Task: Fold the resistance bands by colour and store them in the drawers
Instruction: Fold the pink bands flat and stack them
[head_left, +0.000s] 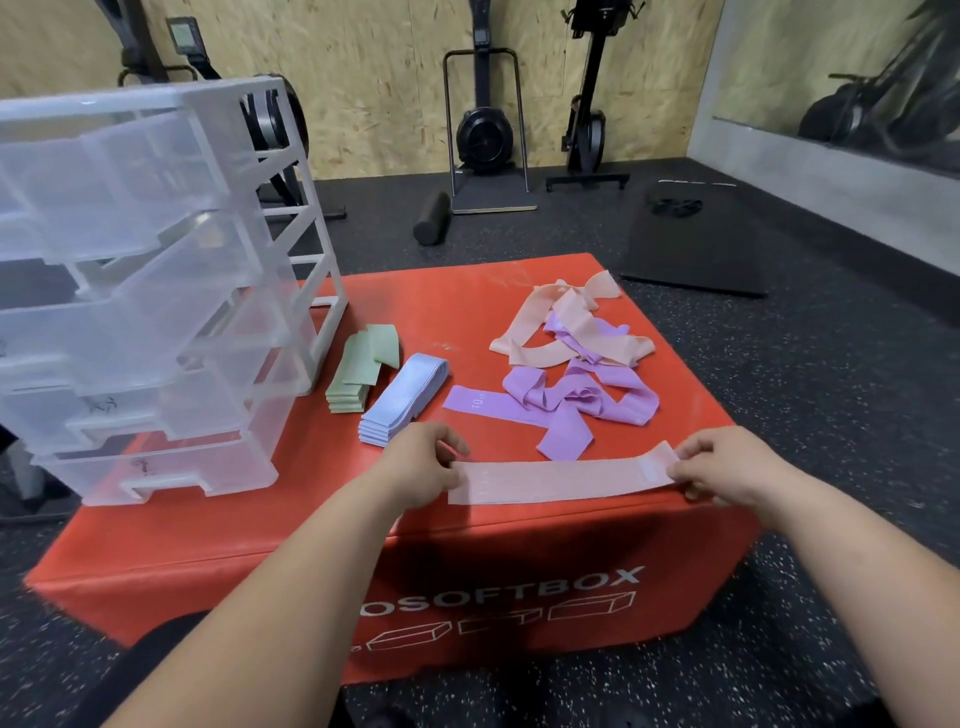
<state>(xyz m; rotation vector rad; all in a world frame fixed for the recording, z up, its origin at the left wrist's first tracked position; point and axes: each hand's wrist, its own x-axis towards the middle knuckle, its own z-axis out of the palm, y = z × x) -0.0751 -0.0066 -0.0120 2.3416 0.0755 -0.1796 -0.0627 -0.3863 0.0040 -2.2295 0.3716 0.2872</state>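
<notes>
A pink resistance band (558, 480) lies flat and stretched out along the front edge of the red soft box (431, 551). My left hand (421, 465) pinches its left end. My right hand (727, 467) pinches its right end. Behind it sits a loose heap of purple bands (566, 402) and peach bands (566, 322). A folded stack of blue bands (400, 400) and a folded stack of green bands (361, 371) lie beside the clear plastic drawer unit (145, 291), which stands on the box's left side with its drawers partly pulled out.
The box sits on a dark speckled gym floor. A black foam roller (431, 218), a black mat (696, 239) and exercise machines (485, 135) stand against the plywood wall behind.
</notes>
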